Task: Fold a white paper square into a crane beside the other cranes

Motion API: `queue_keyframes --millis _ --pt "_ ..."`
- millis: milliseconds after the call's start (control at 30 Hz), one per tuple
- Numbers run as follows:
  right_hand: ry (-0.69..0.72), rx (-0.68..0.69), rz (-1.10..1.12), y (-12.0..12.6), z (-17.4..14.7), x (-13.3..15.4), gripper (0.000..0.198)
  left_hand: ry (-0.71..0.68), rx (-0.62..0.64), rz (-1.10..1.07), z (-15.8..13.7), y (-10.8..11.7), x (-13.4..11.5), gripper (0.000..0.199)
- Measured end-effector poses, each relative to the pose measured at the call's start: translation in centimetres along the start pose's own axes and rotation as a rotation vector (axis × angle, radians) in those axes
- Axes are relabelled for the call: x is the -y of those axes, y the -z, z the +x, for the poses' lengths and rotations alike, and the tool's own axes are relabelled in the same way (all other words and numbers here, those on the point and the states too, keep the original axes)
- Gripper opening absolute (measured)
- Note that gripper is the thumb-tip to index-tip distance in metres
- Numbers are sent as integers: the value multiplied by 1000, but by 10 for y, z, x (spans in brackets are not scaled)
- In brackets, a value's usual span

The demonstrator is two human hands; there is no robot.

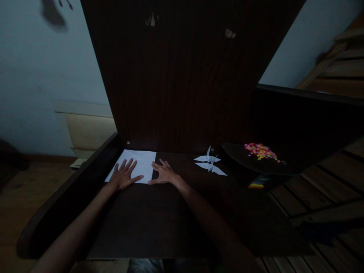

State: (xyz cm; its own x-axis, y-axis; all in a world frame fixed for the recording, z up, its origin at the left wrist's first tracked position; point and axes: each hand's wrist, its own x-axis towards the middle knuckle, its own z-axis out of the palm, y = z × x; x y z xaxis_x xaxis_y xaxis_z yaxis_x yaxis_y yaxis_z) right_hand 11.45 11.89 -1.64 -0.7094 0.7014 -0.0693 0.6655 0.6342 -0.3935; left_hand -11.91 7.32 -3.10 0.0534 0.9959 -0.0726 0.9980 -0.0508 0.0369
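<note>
A white sheet of paper (pixel 143 161) lies flat at the back left of the dark wooden desk (pixel 142 223). My left hand (pixel 123 177) rests palm down on it with the fingers spread. At the sheet's right edge is my right hand (pixel 163 173), its thumb and fingers apart and their tips touching the edge. Neither hand grips anything. Off to the right stand two folded white paper cranes, one crane (pixel 208 158) just behind the other crane (pixel 212 168), both with wings spread.
A small raised shelf (pixel 236 153) on the right holds a pile of pink and yellow bits (pixel 260 151). Below it is an object with a rainbow-coloured edge (pixel 256 185). A low side board (pixel 71 189) bounds the desk's left, and a tall dark panel (pixel 182 76) rises behind.
</note>
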Motion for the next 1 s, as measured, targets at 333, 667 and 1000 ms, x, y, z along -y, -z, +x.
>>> queue_keyframes --millis 333,667,1000 --pt "-25 -51 -10 0 5 -3 75 11 15 -3 4 -2 0 104" --pt "17 -99 64 0 -17 -9 47 8 -60 -11 -6 5 -6 82" --pt "10 -165 140 -14 -21 9 57 252 -49 -18 -18 4 -30 83"
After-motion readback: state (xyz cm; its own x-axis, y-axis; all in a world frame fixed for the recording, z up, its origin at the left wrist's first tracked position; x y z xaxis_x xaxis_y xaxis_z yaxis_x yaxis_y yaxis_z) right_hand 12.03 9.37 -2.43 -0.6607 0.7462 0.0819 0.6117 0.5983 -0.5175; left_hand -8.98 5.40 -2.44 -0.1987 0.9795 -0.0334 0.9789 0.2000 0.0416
